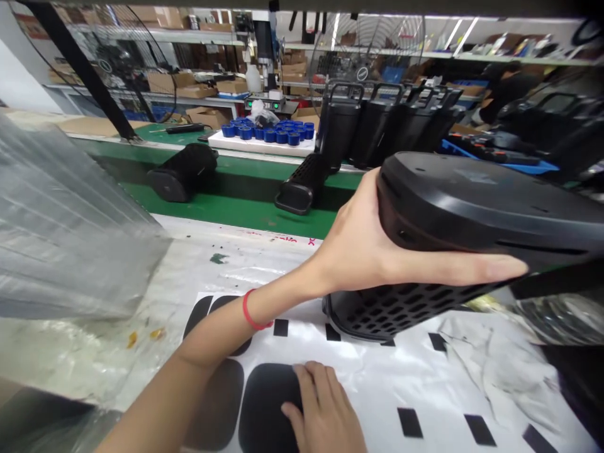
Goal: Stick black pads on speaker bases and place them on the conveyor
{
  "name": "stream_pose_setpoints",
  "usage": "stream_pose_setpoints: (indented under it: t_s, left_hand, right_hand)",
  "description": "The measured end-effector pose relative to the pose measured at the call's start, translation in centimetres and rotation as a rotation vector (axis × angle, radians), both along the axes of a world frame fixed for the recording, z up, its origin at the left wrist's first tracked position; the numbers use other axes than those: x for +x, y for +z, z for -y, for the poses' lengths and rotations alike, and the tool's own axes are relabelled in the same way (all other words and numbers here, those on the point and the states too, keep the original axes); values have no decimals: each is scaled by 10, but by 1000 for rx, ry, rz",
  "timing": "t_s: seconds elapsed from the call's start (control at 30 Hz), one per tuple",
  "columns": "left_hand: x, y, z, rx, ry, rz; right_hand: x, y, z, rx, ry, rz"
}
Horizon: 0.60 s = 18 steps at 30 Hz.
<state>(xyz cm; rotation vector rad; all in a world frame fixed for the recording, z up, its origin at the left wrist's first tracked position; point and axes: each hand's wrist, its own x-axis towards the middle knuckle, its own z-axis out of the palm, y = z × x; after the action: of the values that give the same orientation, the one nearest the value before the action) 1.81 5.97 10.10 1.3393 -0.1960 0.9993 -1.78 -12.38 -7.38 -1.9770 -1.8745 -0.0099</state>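
Workbench (pixel 198 242) with sticker sheet (pixel 377 377)
The sheet spans the near edge; clear plastic (pixel 61 233) lies at the left edge.

Black vented housing (pixel 472 214), tilted (grille underneath), over white sticker sheet (pixel 372 377)

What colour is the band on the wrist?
The wrist band is red, clear in the head view.

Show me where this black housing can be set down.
Bare bench lies between the clear plastic bag and the sticker sheet, below the green belt. The belt is bare between the left lying unit and the right lying unit. Crowded: crumpled film at right, right hand on the sheet, left hand holding the black housing.
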Motion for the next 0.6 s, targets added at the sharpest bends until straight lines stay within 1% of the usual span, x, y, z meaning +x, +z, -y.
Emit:
stream_pose_setpoints:
  t_s: [0.1,0.2,0.27,0.3,0.37,0.43,0.5,0.6]
  left_hand:
    - [-3,1,5,31,62,-40]
    - [-9,5,9,-38,139,-171]
    - [-10,6,9,-46,148,-219]
    - [-9,6,7,-25,136,-200]
    - [-5,4,4,35,98,-111]
    - [-2,1,0,108,65,-32]
    - [-2,0,-3,144,52,-41]
    - [-5,0,-4,144,52,-106]
  right_hand:
    - [-6,-5,-5,-11,-43,-16]
    - [-11,-4,-2,-13,-99,9]
    - [-15,-4,2,20,-132,80]
    - [-16,-5,4,42,-134,114]
    - [-19,-7,7,87,-111,144]
    - [-19,-9,8,116,-76,103]
    - [-13,-10,9,141,-36,23]
    - [0,-11,13,169,51,-138]
